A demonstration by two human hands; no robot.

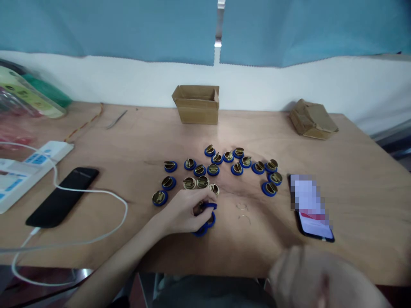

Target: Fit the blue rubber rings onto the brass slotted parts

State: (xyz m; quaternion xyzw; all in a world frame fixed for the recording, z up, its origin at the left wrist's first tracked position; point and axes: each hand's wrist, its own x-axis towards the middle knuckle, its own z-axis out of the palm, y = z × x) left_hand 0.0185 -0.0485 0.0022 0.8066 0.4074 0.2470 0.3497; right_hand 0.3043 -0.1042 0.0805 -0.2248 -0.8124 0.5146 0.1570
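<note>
My left hand rests on the wooden table with its fingers closed on a brass piece and a blue ring. More blue rings lie under and just right of the fingers. Several brass discs in blue rims are spread in a loose arc beyond the hand, the nearest one just to its left. Two thin clear rings lie to the right of the hand. My right hand is a blurred shape close to the camera at the bottom right, and I cannot make out its fingers.
A lit phone lies at the right. A black phone with a white cable and a white power strip lie at the left. An open cardboard box, a flattened box and tweezers sit at the back.
</note>
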